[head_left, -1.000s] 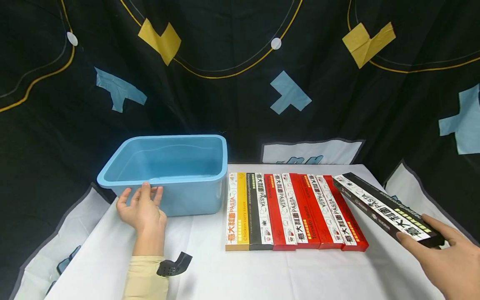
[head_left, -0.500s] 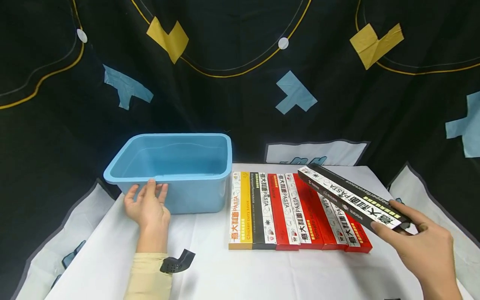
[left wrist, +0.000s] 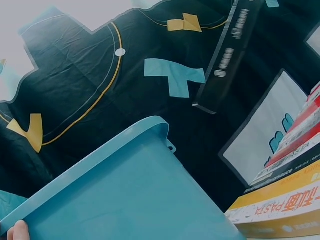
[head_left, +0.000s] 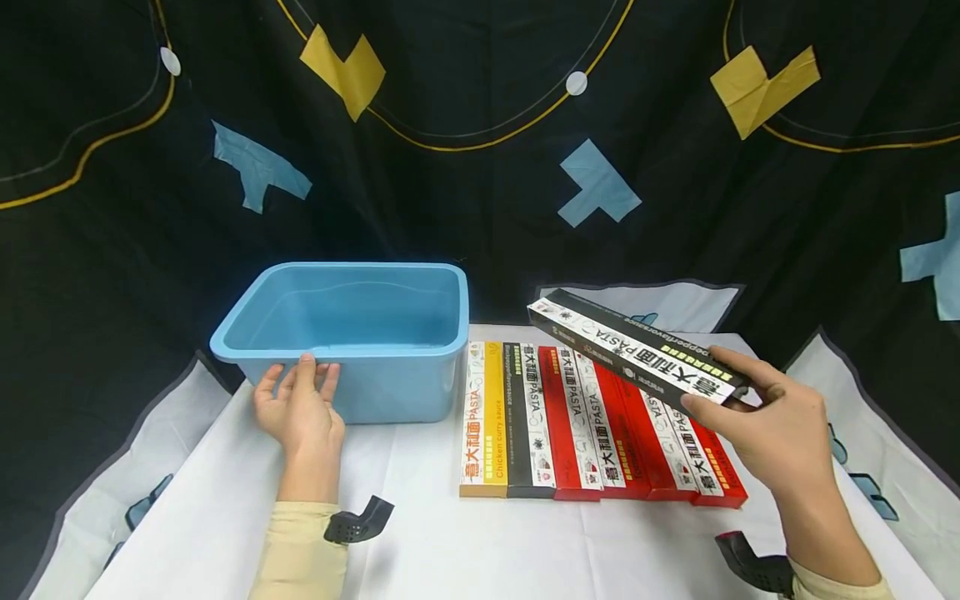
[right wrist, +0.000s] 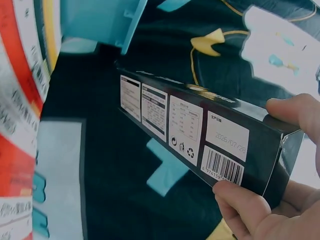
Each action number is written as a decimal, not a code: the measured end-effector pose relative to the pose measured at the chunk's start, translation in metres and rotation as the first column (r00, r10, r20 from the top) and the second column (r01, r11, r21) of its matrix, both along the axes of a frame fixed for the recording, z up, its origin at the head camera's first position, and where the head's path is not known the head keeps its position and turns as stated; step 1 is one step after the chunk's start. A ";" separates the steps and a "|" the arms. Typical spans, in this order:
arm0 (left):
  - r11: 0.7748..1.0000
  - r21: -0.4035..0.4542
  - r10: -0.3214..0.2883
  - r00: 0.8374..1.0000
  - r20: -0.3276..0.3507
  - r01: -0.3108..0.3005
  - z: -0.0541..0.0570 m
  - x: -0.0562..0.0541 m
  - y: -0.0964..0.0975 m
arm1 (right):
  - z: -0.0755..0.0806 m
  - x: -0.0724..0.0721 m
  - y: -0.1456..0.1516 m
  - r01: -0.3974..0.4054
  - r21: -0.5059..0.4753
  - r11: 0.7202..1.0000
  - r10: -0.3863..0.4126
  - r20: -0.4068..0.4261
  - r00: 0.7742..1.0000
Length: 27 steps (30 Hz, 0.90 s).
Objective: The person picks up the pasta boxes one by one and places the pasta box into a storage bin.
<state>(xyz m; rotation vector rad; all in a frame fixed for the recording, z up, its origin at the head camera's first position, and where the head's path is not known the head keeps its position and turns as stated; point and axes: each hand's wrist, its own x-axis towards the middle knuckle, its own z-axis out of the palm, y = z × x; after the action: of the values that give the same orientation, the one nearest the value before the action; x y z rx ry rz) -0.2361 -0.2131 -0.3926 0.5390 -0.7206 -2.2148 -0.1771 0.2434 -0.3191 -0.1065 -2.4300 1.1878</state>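
My right hand (head_left: 780,425) grips the near end of a long black pasta box (head_left: 630,342), thumb on one side and fingers on the other. The box is held raised and tilted above the row, its far end toward the left. In the right wrist view its side panel shows a barcode and white labels. My left hand (head_left: 303,421) holds the front rim of a blue plastic basin (head_left: 390,387), one fingertip overlapping the rim. On the table, yellow (head_left: 483,417), black (head_left: 528,417) and several red pasta boxes (head_left: 630,450) lie side by side, partly hidden by the held box.
A white cloth covers the table (head_left: 540,550). Behind it hangs a black curtain (head_left: 480,208) with yellow and blue taped shapes. The basin stands at the left, close beside the yellow box, and no contents show in it.
My right hand has carried the black pasta box left and upward, from the right side to over the red boxes. My left hand stays at the basin rim; the head view has shifted slightly.
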 end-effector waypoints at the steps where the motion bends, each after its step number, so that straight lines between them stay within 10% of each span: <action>1: 1.000 -0.003 0.004 1.000 -0.002 -0.004 0.000 0.000 0.000 | 0.002 -0.003 -0.004 -0.021 -0.002 1.000 0.021 -0.019 1.000; 27: 0.998 -0.062 0.020 1.000 -0.006 -0.020 -0.004 -0.001 0.001 | 0.031 -0.077 -0.082 -0.433 -0.246 0.867 0.443 -0.014 0.896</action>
<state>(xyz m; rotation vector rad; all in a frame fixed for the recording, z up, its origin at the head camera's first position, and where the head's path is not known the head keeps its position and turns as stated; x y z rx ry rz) -0.2372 -0.2124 -0.3968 0.5075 -0.7752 -2.1669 -0.2542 0.1609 -0.2885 0.3752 -2.4047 1.6947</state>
